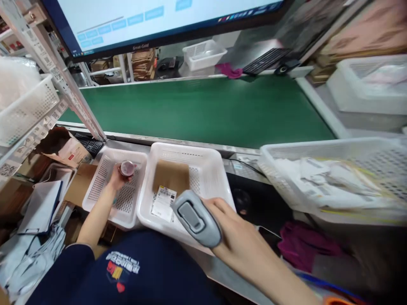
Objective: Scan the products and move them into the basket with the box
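My left hand (118, 178) is closed round a small round jar (127, 168) with a clear, pinkish top. It holds the jar over the left white basket (90, 192), whose floor is perforated. In my right hand (224, 216) is a grey barcode scanner (195, 218), its back towards me. The scanner is above the near right part of the middle white basket (227, 186). Inside that basket lie a brown cardboard piece (171, 173) and a white printed label (164, 202). My right fingers are partly hidden behind the scanner.
A green conveyor belt (197, 112) runs behind the baskets, under a monitor (159, 25). At the right stands a white basket (267, 152) with plastic-wrapped items. A metal shelf post (60, 76) rises at the left, near an open cardboard box (68, 148). Purple cloth (305, 245) lies lower right.
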Available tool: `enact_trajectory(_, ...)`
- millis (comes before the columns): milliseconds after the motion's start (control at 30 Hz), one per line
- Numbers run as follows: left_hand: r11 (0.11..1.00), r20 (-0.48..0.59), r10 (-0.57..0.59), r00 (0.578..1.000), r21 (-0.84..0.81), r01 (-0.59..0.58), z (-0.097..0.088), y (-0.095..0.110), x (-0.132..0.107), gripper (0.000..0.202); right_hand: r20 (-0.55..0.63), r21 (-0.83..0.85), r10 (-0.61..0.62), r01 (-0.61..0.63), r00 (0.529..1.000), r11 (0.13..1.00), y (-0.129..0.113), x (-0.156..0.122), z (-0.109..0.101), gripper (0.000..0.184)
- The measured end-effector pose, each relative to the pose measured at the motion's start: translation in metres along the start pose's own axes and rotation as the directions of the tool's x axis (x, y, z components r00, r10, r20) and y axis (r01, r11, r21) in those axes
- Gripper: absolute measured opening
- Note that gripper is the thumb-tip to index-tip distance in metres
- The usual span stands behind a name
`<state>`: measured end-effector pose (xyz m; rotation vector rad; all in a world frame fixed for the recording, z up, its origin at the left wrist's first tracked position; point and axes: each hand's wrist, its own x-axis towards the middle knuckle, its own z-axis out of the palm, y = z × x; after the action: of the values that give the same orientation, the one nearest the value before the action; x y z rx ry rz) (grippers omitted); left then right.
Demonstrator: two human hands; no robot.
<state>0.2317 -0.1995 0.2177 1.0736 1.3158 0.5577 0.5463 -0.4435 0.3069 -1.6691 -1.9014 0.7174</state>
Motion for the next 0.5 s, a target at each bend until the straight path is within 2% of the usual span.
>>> enact_trajectory(67, 0.988, 0.178, 0.044, 0.983, -0.153, -0.017, 0.030, 0.022, -0.009, 0.077, -0.006, -0.033, -0.004, 0.004, 1.000, 0.999, -0.014, 0.009, -0.002, 0.072)
enact_trajectory(133, 0.974, 0.300, 0.105, 0.948, -0.224, -0.037, 0.058, 0.038, -0.019, 0.076, 0.029, -0.084, 0.022, -0.019, 0.999, 0.996, -0.029, 0.016, -0.006, 0.082)
enact_trajectory(233, 0.974, 0.341, 0.213, 0.915, -0.152, -0.170, 0.093, 0.048, -0.034, 0.071, 0.125, -0.177, 0.104, -0.081, 0.987, 0.981, -0.046, 0.021, -0.013, 0.088)
enact_trajectory(300, 0.959, 0.348, 0.281, 0.894, -0.079, -0.271, 0.106, 0.049, -0.041, 0.071, 0.135, -0.214, 0.135, -0.104, 0.982, 0.971, -0.049, 0.019, -0.016, 0.088)
enact_trajectory(400, 0.903, 0.409, 0.321, 0.854, 0.141, -0.406, 0.105, 0.049, -0.053, 0.064, 0.009, -0.178, 0.079, -0.076, 0.997, 0.981, -0.039, 0.001, -0.012, 0.086)
enact_trajectory(500, 0.756, 0.424, 0.315, 0.849, 0.428, -0.494, 0.078, 0.055, -0.060, 0.049, -0.160, -0.073, 0.002, -0.014, 0.987, 0.997, -0.022, -0.034, -0.007, 0.090)
